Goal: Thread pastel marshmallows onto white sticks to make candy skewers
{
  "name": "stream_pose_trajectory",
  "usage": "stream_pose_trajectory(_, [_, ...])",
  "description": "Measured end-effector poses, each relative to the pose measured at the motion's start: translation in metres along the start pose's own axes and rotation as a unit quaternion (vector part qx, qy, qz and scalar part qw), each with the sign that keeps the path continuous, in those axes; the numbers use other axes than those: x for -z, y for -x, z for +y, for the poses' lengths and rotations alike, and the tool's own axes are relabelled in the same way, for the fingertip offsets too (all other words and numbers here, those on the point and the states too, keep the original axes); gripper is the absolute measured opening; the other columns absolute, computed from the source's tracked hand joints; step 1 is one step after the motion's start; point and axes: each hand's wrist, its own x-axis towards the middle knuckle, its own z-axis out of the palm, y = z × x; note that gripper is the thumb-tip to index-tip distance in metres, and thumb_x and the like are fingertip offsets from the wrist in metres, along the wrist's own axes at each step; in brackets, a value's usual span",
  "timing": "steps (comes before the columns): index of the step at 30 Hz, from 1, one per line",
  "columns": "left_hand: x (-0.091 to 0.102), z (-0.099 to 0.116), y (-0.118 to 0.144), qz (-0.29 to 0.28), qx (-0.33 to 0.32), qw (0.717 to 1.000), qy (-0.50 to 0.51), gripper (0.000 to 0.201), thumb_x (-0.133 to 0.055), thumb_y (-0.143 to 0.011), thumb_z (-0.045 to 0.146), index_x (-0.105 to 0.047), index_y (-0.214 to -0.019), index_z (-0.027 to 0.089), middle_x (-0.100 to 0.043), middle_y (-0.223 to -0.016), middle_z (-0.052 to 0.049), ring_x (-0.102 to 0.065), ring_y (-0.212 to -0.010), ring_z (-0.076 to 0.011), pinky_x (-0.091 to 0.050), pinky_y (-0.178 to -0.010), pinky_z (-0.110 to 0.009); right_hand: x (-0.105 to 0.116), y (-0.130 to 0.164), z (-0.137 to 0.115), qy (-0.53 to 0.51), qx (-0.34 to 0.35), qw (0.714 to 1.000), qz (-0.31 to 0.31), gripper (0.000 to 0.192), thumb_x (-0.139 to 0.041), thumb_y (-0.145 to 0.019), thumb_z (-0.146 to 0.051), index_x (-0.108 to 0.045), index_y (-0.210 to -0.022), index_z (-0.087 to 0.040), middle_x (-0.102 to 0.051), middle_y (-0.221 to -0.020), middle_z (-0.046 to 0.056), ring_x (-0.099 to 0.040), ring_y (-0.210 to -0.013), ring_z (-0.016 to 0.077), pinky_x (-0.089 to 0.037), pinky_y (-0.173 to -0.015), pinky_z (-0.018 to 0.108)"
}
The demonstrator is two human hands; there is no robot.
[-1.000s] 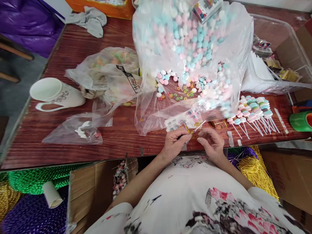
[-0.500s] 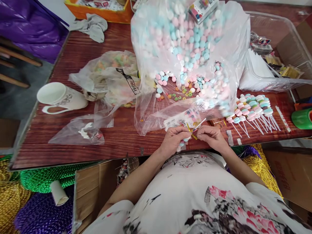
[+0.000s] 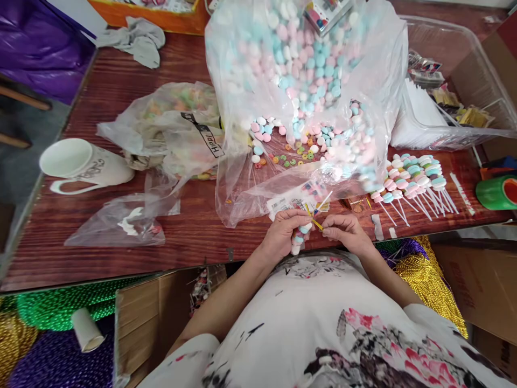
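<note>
Left hand (image 3: 283, 237) grips a candy stick (image 3: 301, 237), its white stem slanting up-right; right hand (image 3: 343, 233), just beside, pinches the gold twist tie (image 3: 314, 220) crossing it.

Readable text, one item: on the black strip (image 3: 204, 136) of the crumpled clear bag (image 3: 173, 126) left of the big candy bag, I make out white lettering beginning "Happ"; the rest folds out of sight. The white mug (image 3: 83, 164) lying on its side on the surface carries a grey scrolled mark that I cannot read. The printed card (image 3: 297, 200) just beyond my hands and the cardboard box (image 3: 490, 291) at lower right both bear print too small or faint for me to tell.
</note>
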Motion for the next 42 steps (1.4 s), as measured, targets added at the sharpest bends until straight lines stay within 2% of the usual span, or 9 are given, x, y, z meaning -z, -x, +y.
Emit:
stream_pose_trajectory(6, [0.004,0.001,0.005,-0.053,0.048,0.997,0.023,0.016,-0.074,-0.058,0.022,-0.064,-0.068,0.014,-0.068,-0.056,-0.004,-0.054,-0.037,-0.0112,-0.040,-0.038,-0.021,0.002,-0.005,0.009,-0.045,0.009,0.999,-0.024,0.013,-0.075,-0.075,-0.029,-0.072,-0.074,-0.017,-0.061,-0.066,-0.002,-0.048,-0.057,0.0085,-0.038,-0.057,0.023])
stream_pose_trajectory(13, [0.004,-0.001,0.006,-0.035,0.032,0.998,0.028,0.018,-0.075,-0.057,0.022,-0.065,-0.069,0.014,-0.067,-0.055,-0.003,-0.053,-0.038,-0.0104,-0.042,-0.039,-0.021,0.000,-0.001,0.012,-0.076,0.013,0.996,-0.053,0.018,-0.072,-0.080,-0.035,-0.073,-0.080,-0.017,-0.063,-0.070,0.000,-0.047,-0.055,0.0082,-0.038,-0.053,0.022])
stream_pose_trajectory(22, [0.003,-0.002,0.007,-0.062,0.042,0.997,0.022,0.018,-0.075,-0.057,0.022,-0.064,-0.068,0.013,-0.063,-0.049,0.000,-0.048,-0.034,-0.0085,-0.041,-0.038,-0.022,-0.003,-0.006,0.017,-0.076,0.030,0.994,-0.073,0.016,-0.076,-0.076,-0.034,-0.075,-0.078,-0.018,-0.064,-0.073,0.000,-0.052,-0.063,0.0106,-0.042,-0.061,0.024])
stream_pose_trajectory(27, [0.004,-0.005,0.008,-0.061,0.038,0.997,0.012,0.016,-0.074,-0.057,0.022,-0.066,-0.068,0.013,-0.063,-0.049,0.000,-0.052,-0.036,-0.0102,-0.043,-0.040,-0.022,-0.004,-0.004,0.015,-0.092,0.013,0.991,-0.093,0.017,-0.073,-0.078,-0.034,-0.074,-0.077,-0.017,-0.065,-0.076,0.001,-0.049,-0.060,0.0089,-0.038,-0.055,0.022])
stream_pose_trajectory(33, [0.004,-0.008,0.010,-0.030,-0.002,0.998,-0.057,0.017,-0.077,-0.058,0.027,-0.070,-0.067,0.014,-0.062,-0.053,0.001,-0.049,-0.038,-0.0069,-0.038,-0.040,-0.019,-0.007,-0.003,0.009,-0.077,-0.036,0.993,-0.084,0.020,-0.076,-0.075,-0.035,-0.071,-0.072,-0.016,-0.059,-0.065,-0.002,-0.047,-0.056,0.0078,-0.038,-0.054,0.021])
stream_pose_trajectory(37, [0.008,-0.008,0.013,-0.047,-0.041,0.990,-0.125,0.017,-0.077,-0.064,0.029,-0.071,-0.067,0.014,-0.059,-0.053,0.002,-0.048,-0.045,-0.0060,-0.038,-0.045,-0.018,-0.007,-0.003,0.010,-0.083,-0.068,0.992,-0.072,0.020,-0.078,-0.070,-0.031,-0.067,-0.069,-0.015,-0.055,-0.059,-0.005,-0.042,-0.052,0.0061,-0.034,-0.052,0.020])
stream_pose_trajectory(42, [0.013,-0.008,0.015,-0.063,-0.041,0.987,-0.141,0.017,-0.077,-0.067,0.031,-0.072,-0.070,0.015,-0.059,-0.058,0.001,-0.049,-0.048,-0.0068,-0.039,-0.046,-0.019,-0.006,-0.004,0.013,-0.088,-0.046,0.995,-0.028,0.020,-0.081,-0.063,-0.030,-0.067,-0.062,-0.016,-0.055,-0.056,-0.004,-0.040,-0.051,0.0067,-0.032,-0.051,0.021])
